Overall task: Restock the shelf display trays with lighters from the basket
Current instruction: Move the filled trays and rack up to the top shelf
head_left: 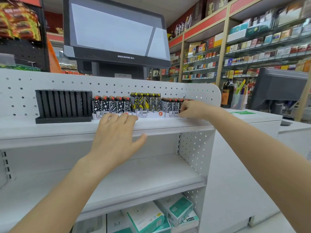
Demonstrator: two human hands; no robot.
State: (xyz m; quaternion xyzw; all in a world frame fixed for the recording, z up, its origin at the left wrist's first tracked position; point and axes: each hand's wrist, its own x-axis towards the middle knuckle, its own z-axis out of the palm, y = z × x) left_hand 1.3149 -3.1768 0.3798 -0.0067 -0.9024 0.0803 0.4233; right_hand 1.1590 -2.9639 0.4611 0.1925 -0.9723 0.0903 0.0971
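Observation:
Three white display trays of lighters stand in a row on the top shelf (168, 125). The left tray (101, 116) holds black-and-white lighters (111, 105) with orange tops. The middle tray (149, 114) holds yellow-and-black lighters (145, 102). The right tray (173, 114) holds more black-and-white lighters (170, 105). My left hand (116, 135) lies flat with straight fingers on the shelf's front edge, its fingertips at the fronts of the left and middle trays. My right hand (191, 109) curls at the right end of the right tray and pinches a lighter there. No basket is in view.
An empty black slotted rack (63, 105) stands left of the trays. A till screen (117, 34) rises behind the pegboard back. Below, one shelf (134, 180) is bare and green-white boxes (175, 211) sit under it. A dark bottle (228, 93) stands on the counter at right.

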